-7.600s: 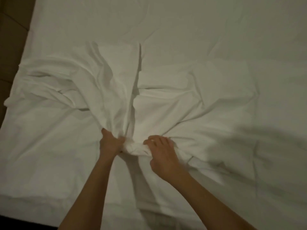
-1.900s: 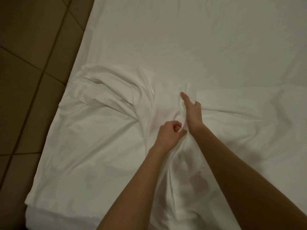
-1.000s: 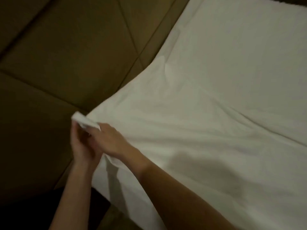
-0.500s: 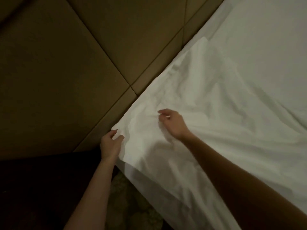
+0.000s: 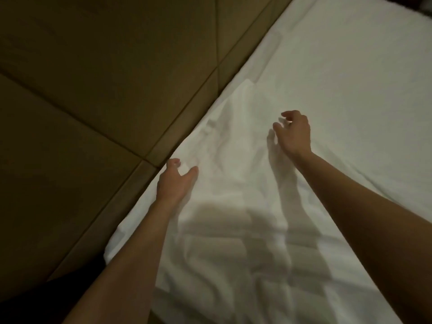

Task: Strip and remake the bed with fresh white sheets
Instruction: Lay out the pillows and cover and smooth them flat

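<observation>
A fresh white sheet [image 5: 233, 188] lies rumpled over the bed's near left corner, its edge running along the padded headboard. The flat white bed surface [image 5: 355, 73] stretches away to the upper right. My left hand [image 5: 175, 182] hovers at the sheet's left edge, fingers loosely spread, holding nothing. My right hand [image 5: 293, 132] hangs above the sheet further in, fingers relaxed and slightly curled, also empty. Its shadow falls on the cloth below.
A brown padded headboard [image 5: 105, 73] with stitched seams fills the left and upper left, directly against the bed's edge. A dark gap [image 5: 58, 298] shows at the bottom left beside the bed corner.
Both hands have let go of the sheet edge and lifted off it. My right hand has moved further over the bed, and the sheet has settled along the headboard.
</observation>
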### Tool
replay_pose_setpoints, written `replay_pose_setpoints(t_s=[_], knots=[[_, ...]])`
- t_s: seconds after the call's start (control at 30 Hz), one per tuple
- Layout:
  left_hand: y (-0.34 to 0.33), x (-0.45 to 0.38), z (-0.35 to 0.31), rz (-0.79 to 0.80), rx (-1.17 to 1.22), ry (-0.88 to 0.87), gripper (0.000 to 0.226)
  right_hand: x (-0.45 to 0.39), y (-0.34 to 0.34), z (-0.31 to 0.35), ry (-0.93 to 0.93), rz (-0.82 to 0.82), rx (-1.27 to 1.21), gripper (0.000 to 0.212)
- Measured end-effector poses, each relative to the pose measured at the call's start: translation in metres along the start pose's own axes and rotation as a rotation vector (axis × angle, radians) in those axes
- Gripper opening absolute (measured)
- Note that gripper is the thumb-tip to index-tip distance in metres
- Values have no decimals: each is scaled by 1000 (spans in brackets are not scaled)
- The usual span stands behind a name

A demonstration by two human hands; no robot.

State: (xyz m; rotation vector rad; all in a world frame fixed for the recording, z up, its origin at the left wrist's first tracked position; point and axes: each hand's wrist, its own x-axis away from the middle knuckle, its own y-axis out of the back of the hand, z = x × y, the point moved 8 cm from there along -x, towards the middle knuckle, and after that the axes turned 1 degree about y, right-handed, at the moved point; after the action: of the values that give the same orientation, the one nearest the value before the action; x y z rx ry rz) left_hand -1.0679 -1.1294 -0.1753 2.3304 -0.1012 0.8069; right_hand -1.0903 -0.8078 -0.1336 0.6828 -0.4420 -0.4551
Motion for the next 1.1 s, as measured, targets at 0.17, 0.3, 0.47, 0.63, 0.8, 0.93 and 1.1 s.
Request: replay_pose_setpoints(t_s=[0.17, 0.3, 0.47, 0.63, 0.8, 0.93, 1.1], knots=[[-38, -54, -96, 24, 109, -101, 48, -40, 32, -67, -218, 77, 78, 25], [-80, -88, -177, 141, 282, -111, 47, -55, 48, -92, -166, 72, 273, 24], [-116, -120, -224, 215, 275, -40, 76, -63, 41, -99, -20, 146, 319, 31], [-93, -146, -232, 25, 353, -191, 43, -93, 90, -60, 188, -112, 28, 14], [-79, -154, -209, -122, 230, -162, 42, -121, 79, -74, 74, 118, 105, 23], [-88, -157, -209, -50, 191, -72, 49, -99, 90, -140, -96, 398, 262, 27], [-82, -163, -250, -120, 266, -200, 39, -112, 131, -125, 76, 76, 180, 14]])
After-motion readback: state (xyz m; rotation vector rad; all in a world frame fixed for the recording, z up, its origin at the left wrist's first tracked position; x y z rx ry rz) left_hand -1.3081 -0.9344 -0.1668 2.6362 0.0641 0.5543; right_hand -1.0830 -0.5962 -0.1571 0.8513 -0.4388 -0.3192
